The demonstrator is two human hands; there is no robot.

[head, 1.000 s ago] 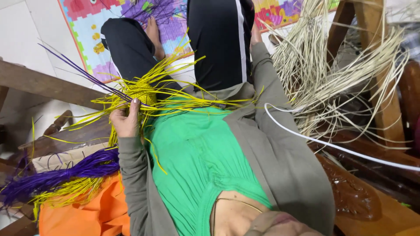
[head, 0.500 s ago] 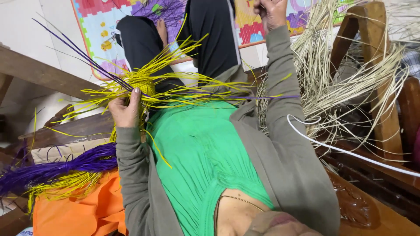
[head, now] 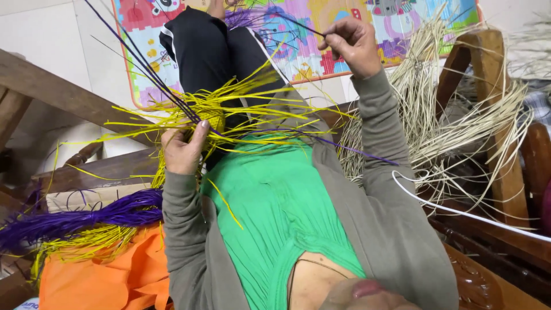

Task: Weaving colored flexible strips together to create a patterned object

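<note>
My left hand (head: 182, 150) grips the woven yellow centre (head: 213, 120) of a piece of strand work on my lap, with yellow strands fanning out all round it and dark purple strands (head: 133, 53) rising up to the left. My right hand (head: 351, 45) is raised at the upper right and pinches a thin purple strand (head: 344, 147) that runs back down across my grey sleeve towards the woven centre. My black-trousered legs (head: 213, 50) stretch out ahead.
A purple bundle (head: 86, 217) and a yellow bundle (head: 86, 241) lie on orange cloth (head: 109, 279) at the left. A pile of pale natural strands (head: 459, 120) hangs over a wooden chair (head: 488, 69) at the right. A colourful play mat (head: 298, 28) covers the floor. A white cord (head: 470, 215) crosses the lower right.
My right hand has risen up and away, drawing the purple strand out longer. The left hand has kept its hold on the woven centre.
</note>
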